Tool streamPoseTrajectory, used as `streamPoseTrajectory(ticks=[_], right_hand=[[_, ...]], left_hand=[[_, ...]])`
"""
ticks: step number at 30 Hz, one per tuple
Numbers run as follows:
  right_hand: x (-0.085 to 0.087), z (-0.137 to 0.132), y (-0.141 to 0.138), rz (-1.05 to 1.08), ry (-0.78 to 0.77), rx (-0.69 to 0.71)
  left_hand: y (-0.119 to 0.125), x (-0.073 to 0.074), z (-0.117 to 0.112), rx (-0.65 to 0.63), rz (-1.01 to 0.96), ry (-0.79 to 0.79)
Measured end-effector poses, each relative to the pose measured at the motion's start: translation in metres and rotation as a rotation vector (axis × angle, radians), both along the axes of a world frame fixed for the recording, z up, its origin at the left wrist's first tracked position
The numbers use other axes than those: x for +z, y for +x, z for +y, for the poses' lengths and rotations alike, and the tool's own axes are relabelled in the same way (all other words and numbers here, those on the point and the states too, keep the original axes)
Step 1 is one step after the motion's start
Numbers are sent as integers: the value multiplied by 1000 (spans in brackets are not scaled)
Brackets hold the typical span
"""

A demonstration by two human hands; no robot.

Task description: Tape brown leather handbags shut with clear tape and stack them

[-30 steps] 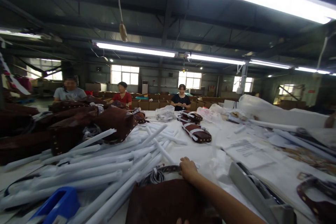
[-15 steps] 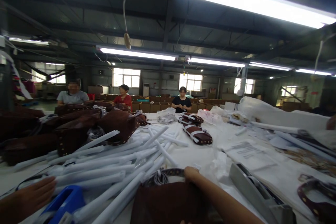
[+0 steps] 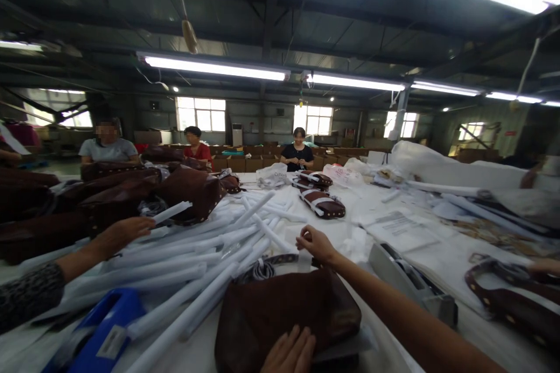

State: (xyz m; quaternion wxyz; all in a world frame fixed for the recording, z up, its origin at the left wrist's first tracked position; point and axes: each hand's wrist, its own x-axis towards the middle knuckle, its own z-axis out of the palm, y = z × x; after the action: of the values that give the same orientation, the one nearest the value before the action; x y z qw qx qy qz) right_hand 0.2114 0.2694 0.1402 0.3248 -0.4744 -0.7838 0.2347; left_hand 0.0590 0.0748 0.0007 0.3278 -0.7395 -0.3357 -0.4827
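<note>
A dark brown leather bag [image 3: 271,309] lies in front of me, with a studded strap [image 3: 280,259] and a coiled grey cord [image 3: 263,270] at its far edge. My left hand [image 3: 291,351] rests on the near side of the bag, fingers stretched out flat. Over the bag's far edge, my right hand [image 3: 318,245] is closed in a pinch on a translucent strip of tape [image 3: 305,259], which hangs down from its fingertips. Right of the bag stands a grey tape dispenser [image 3: 406,282].
On the left, a co-worker's hand [image 3: 133,229] holds a white paper roll [image 3: 175,211]. Many such rolls lie beside a blue tape dispenser [image 3: 102,332]. Brown bags [image 3: 188,189] are piled behind. Wrapped bags [image 3: 324,203] lie ahead; another person's hand [image 3: 542,268] is at right.
My right hand has lifted off the bag's strap area, with the tape strip now visible in it. My left hand has come into view on the bag. The co-worker's hand has reached a paper roll.
</note>
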Motion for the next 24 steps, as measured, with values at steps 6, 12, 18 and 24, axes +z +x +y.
streamPoseTrajectory(ticks=[6, 12, 18, 24], right_hand=[[-8, -19, 30, 130, -239, 179], [-22, -39, 42, -1, -291, 315], [-30, -37, 43, -141, -135, 189], [-32, -25, 42, -151, -149, 181]], left_hand=[[1, 16, -23, 30, 25, -306], [-1, 22, -27, 15, 32, -376], [0, 18, -27, 12, 21, -376], [0, 23, -29, 15, 29, -415]])
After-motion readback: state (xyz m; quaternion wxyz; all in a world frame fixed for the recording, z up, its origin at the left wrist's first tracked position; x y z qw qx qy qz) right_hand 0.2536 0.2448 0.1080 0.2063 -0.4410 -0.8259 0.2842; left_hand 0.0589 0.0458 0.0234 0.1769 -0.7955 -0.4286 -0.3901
